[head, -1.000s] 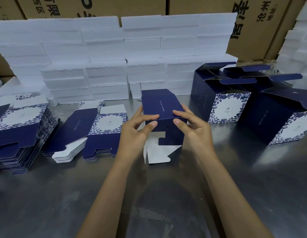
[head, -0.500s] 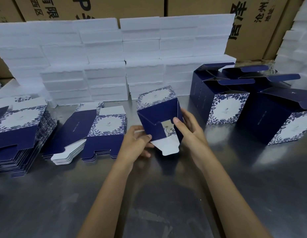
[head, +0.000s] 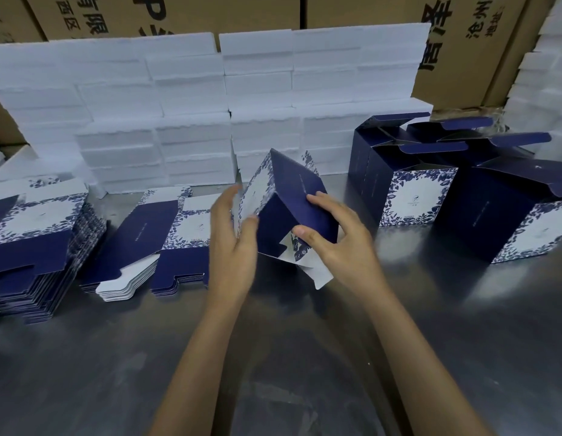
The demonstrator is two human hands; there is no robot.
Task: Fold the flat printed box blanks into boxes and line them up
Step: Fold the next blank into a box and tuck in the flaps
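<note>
- The desk is dull grey metal with soft reflections; behind it stand white foam blocks in stacks, and brown cartons with black print behind those.
- Left of the left hand lie three stacks of flat blanks, the tallest farthest out.
- The box, half formed and tilted, sits between the two hands, bottom flaps toward the person and one white flap hanging loose.
- The left hand is loosely spread, fingers nearly straight, thumb touching the box's patterned left face.
- The right hand grips the box's navy right side, thumb pressing at the bottom flaps.
- Right of the right hand stand folded boxes, lids up; at least four, the rear ones overlap.
</note>
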